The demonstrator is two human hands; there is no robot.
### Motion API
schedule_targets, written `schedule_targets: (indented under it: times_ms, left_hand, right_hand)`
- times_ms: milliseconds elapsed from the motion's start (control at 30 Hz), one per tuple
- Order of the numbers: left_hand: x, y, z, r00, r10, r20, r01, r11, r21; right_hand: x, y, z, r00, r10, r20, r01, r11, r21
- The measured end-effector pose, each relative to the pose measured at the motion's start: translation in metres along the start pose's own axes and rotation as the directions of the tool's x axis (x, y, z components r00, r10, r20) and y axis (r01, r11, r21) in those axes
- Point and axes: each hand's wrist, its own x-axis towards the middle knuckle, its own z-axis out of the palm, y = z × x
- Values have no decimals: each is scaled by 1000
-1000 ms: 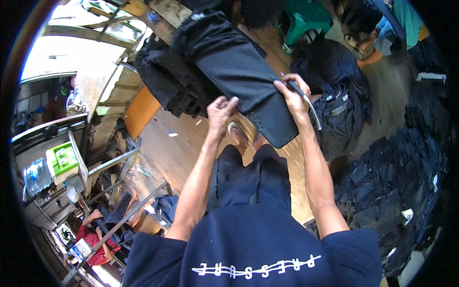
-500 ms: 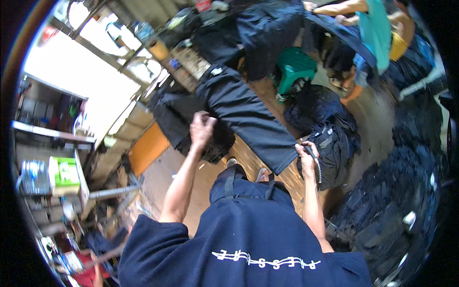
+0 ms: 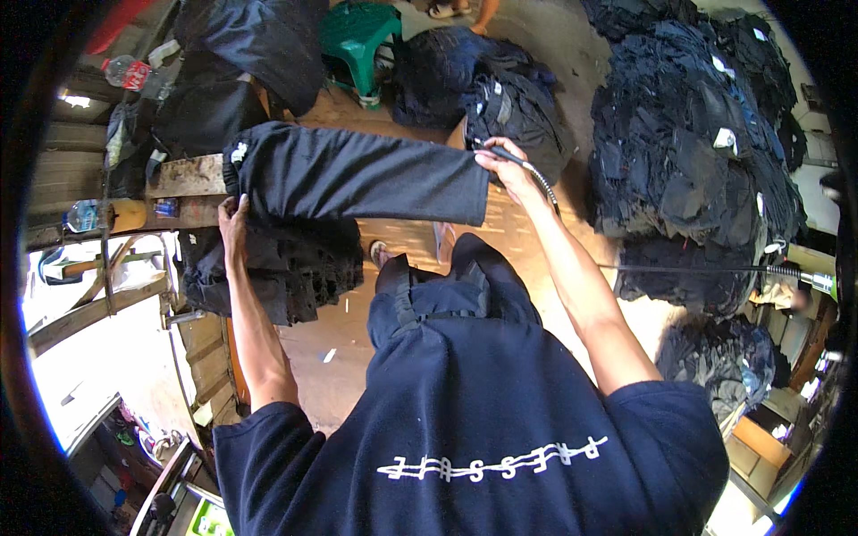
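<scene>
Dark trousers [image 3: 357,174], folded lengthwise, lie stretched out in front of me, with a gathered waistband at the left and the leg hems at the right. My left hand [image 3: 233,219] is closed on the waist corner. At the hem end, my right hand [image 3: 507,170] grips a slim black hand tool [image 3: 502,153] with a ribbed metallic hose or cord trailing from it. Its fingertips touch the hem corner. What the tool's tip does cannot be made out. Below the trousers, a stack of dark cloth [image 3: 277,268] hangs over a support.
A green plastic stool [image 3: 360,45] stands ahead, with dark garment heaps [image 3: 518,107] beside it. Tall piles of dark clothes [image 3: 688,143] fill the right side. Bottles [image 3: 85,216] sit on a wooden ledge at the left. A thin dark line [image 3: 688,268] crosses at right.
My view has swung to the right. My left hand, raised and off the cloth before, now holds the waist end of the trousers. The right hand still holds the tool by the hem.
</scene>
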Motion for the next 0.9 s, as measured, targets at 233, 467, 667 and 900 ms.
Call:
schedule_targets:
  times_ms: [233, 467, 667, 900]
  left_hand:
    - [-1, 1, -13, 929, -291, 231, 316, 945, -82]
    - [-23, 42, -12, 990, -38, 137, 10, 980, 198]
    - [-68, 82, 21, 864, 500, 62, -437, 685, 583]
    - [-194, 139, 191, 823, 564, 69, -506, 672, 541]
  right_hand:
    - [8, 0, -8, 996, 61, 71, -64, 997, 46]
    - [21, -9, -18, 979, 84, 185, -97, 993, 63]
    - [3, -11, -79, 999, 18, 51, -3, 963, -269]
    - [21, -27, -256, 919, -135, -371, -34, 909, -415]
